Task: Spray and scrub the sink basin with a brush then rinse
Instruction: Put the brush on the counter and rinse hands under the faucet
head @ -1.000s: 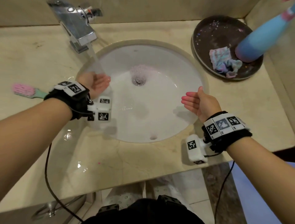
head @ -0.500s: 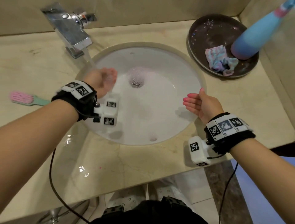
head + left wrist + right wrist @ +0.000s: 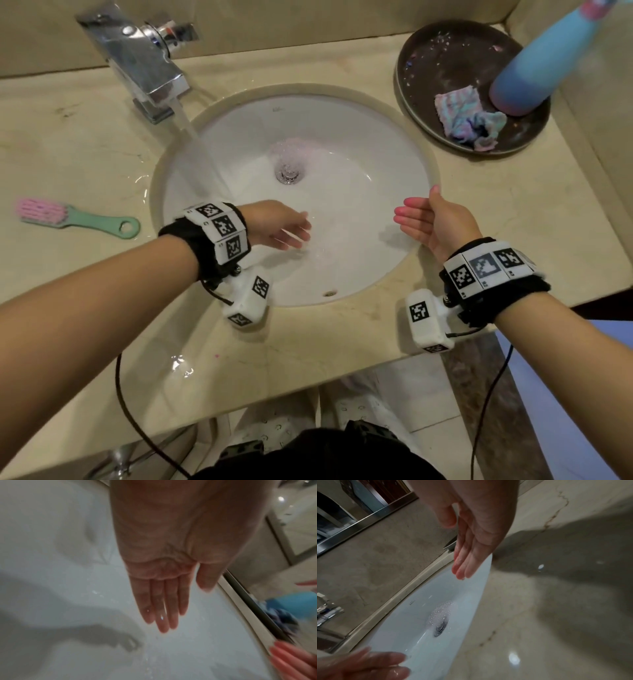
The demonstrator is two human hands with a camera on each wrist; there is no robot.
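Observation:
The white round sink basin (image 3: 359,164) is wet, with foam around its drain (image 3: 288,171). Water runs from the chrome faucet (image 3: 137,65) into the basin's left side. My left hand (image 3: 281,226) is low inside the basin with wet fingers (image 3: 163,609) held straight, empty. My right hand (image 3: 435,219) hovers over the basin's right rim, palm turned inward, fingers (image 3: 464,566) straight and empty. The pink brush with a green handle (image 3: 68,217) lies on the counter left of the sink. A blue spray bottle (image 3: 537,65) stands on a dark tray at the back right.
The dark round tray (image 3: 435,54) also holds a crumpled pastel cloth (image 3: 469,120). The beige stone counter (image 3: 308,342) has water puddles at the front left. A backsplash wall runs behind the faucet, and a side wall closes the right.
My left hand left the water stream and swept right and toward me across the basin's bottom, fingers now straight. The right hand stayed near the right rim.

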